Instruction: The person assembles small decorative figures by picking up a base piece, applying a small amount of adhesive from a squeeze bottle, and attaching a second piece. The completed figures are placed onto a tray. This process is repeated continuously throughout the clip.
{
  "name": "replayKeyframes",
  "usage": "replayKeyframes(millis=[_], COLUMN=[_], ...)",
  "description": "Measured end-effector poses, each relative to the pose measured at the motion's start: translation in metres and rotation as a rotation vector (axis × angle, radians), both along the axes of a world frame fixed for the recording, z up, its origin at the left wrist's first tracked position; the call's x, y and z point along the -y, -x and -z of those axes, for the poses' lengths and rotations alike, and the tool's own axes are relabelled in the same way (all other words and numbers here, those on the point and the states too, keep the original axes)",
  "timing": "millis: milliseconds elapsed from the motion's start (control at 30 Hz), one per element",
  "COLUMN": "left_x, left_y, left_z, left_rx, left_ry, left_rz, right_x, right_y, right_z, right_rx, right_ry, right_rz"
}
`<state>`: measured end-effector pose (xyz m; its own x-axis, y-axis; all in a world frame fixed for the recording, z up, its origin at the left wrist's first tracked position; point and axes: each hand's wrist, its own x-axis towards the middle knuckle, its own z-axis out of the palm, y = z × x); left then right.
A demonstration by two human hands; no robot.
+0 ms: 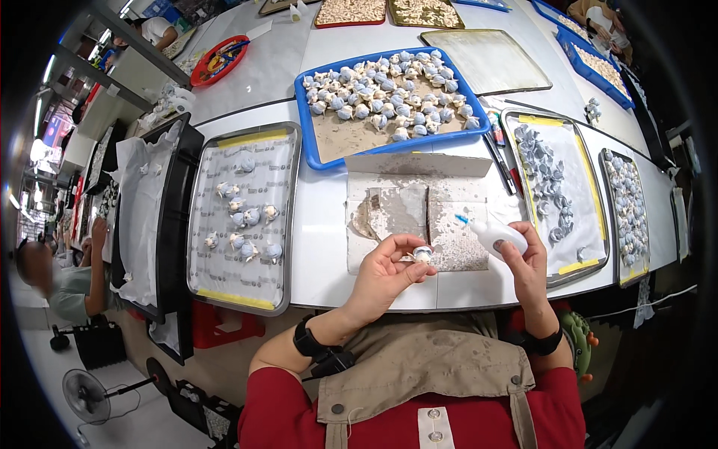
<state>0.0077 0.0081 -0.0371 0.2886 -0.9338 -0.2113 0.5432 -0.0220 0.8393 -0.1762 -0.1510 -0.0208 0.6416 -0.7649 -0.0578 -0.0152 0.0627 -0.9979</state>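
A small blue-and-white piece [422, 254] is pinched between the thumb and fingers of the left hand [389, 273], above the near part of the cardboard [460, 232]; the right hand [527, 262] has its fingers closed around a white squeeze bottle [486, 232], blue tip angled left; bare tabletop [321, 243] lies between cardboard and left metal tray [292, 209], while pens [499, 165] and the right metal tray [517, 168] crowd the right, and a blue tray [329, 142] borders the far side. Print on the left tray's liner [206, 254] is too small to read; fingers hide part of the piece and bottle; the farthest trays [350, 25] are cut off.
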Motion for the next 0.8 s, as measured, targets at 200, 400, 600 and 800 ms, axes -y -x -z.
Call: replayKeyframes(millis=[200, 400, 600, 800], left_x=[0.004, 0.003, 0.002, -0.001], left_y=[0.008, 0.011, 0.012, 0.008], left_z=[0.002, 0.004, 0.001, 0.002], left_rx=[0.075, 0.127, 0.118, 0.097], left_ry=[0.011, -0.010, 0.004, -0.019], left_rz=[0.001, 0.034, -0.001, 0.026], right_x=[-0.008, -0.011, -0.014, -0.014], right_y=[0.018, 0.010, -0.001, -0.008], right_z=[-0.015, -0.030, -0.037, -0.040], right_rx=[0.000, -0.115, -0.117, -0.130], right_ry=[0.261, 0.750, 0.883, 0.942], right_rz=[0.021, 0.010, -0.044, -0.059])
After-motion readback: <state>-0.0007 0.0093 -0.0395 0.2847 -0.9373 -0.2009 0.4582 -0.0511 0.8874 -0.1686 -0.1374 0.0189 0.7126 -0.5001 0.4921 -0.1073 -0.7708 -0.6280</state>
